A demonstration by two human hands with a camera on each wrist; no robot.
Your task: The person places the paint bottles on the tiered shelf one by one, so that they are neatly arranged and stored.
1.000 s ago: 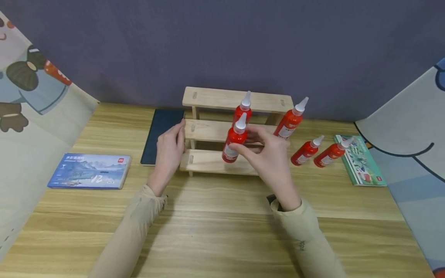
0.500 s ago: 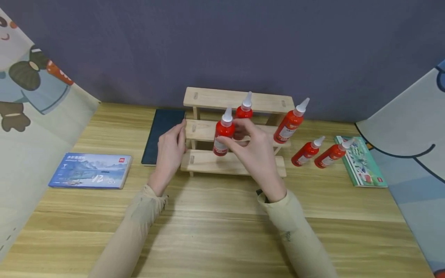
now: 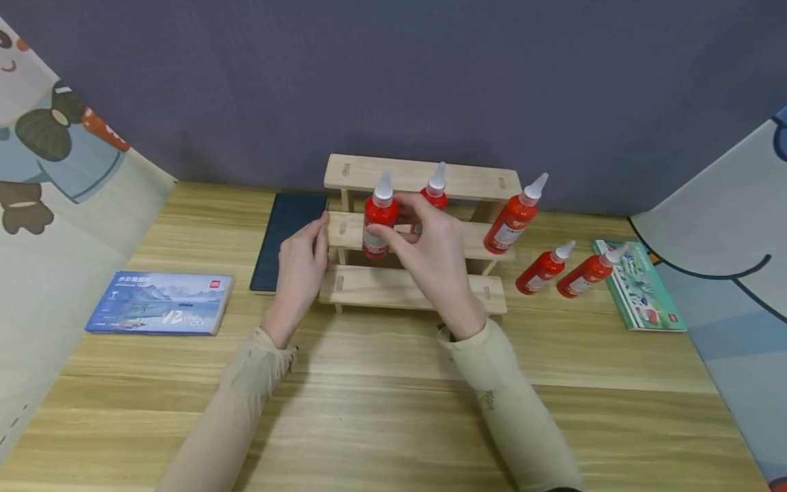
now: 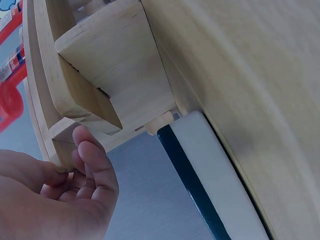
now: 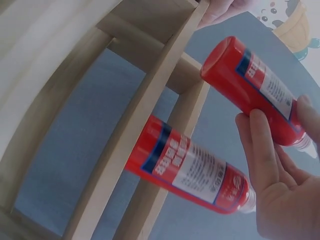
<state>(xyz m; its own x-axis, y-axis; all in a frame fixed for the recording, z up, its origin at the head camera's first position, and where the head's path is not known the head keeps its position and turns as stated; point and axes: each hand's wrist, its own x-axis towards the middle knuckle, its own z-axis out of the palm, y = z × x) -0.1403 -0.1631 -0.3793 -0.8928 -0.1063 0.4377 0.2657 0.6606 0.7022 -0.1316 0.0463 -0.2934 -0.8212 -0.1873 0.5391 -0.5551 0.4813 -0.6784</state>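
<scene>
My right hand (image 3: 430, 256) holds a red squeeze bottle (image 3: 380, 213) with a pointed white cap, pinched between thumb and fingers. In the right wrist view the held bottle (image 5: 250, 82) has its base clear of the wooden three-tier rack (image 3: 384, 287). Another red bottle (image 5: 187, 167) stands on the middle tier, partly behind my right hand in the head view. Farther right on that tier is a third red bottle (image 3: 509, 222). At the tier's left end, my left hand (image 3: 300, 260) grips the board; the left wrist view has thumb and fingers around its end (image 4: 65, 152).
Two more red bottles (image 3: 540, 272) stand on the table right of the rack, near a green book (image 3: 642, 287). A dark notebook (image 3: 270, 242) lies behind my left hand. Farther left is a blue paint box (image 3: 156, 303). A dark panel (image 3: 393, 82) rises behind the rack.
My right hand has carried the red bottle left and back, from over the front tier to over the left part of the middle tier. The left hand has kept its place.
</scene>
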